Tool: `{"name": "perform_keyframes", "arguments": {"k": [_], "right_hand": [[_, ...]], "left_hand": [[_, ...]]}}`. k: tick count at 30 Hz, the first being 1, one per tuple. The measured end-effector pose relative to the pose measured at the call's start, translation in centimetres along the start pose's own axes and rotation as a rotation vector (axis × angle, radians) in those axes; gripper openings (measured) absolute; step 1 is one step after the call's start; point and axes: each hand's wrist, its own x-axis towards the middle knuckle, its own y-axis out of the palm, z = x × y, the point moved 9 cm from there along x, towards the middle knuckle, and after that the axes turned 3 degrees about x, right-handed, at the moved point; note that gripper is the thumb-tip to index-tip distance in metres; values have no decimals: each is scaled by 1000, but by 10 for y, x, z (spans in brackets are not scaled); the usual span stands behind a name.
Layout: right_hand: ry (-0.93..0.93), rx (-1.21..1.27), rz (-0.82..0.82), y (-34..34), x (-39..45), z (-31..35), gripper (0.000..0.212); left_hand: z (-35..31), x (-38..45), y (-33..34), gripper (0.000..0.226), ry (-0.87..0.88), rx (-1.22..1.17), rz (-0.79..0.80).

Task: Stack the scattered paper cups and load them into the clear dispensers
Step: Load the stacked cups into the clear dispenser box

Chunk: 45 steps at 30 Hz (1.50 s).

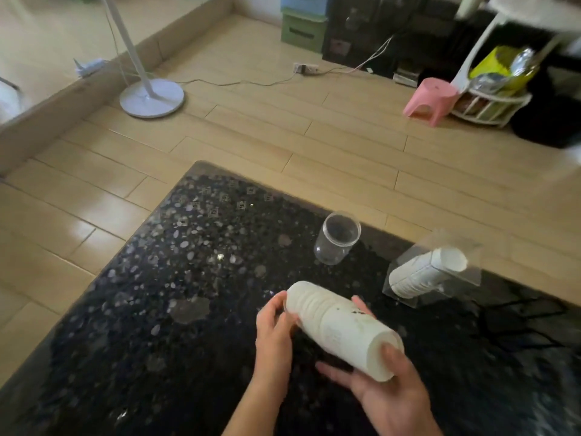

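Note:
A long stack of white paper cups (339, 325) lies tilted between both hands above the dark speckled table (176, 309). My left hand (273, 328) grips its upper-left end. My right hand (386, 382) cradles the lower-right end from below, thumb on the end cup. An empty clear round dispenser (337, 242) stands upright further back on the table. To the right, a clear box-shaped dispenser (437, 272) holds another stack of white cups (424, 272), leaning.
The table's far edge and left corner drop off to a wooden floor. A white fan base (152, 97), a power strip with cables (306, 69), a pink stool (430, 100) and a white rack (493, 99) stand on the floor beyond.

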Motion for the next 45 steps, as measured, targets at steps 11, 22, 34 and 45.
{"name": "perform_keyframes", "arguments": {"k": [11, 22, 34, 45], "right_hand": [[-197, 51, -99, -25, 90, 142, 107], [-83, -129, -161, -37, 119, 131, 76], [-41, -728, -453, -25, 165, 146, 37], [-142, -866, -507, -37, 176, 131, 46]], "left_hand": [[-113, 102, 140, 75, 382, 851, 284], [-84, 120, 136, 68, 380, 1125, 300], [-78, 121, 140, 74, 351, 974, 390], [-73, 135, 134, 76, 327, 900, 374]]}}
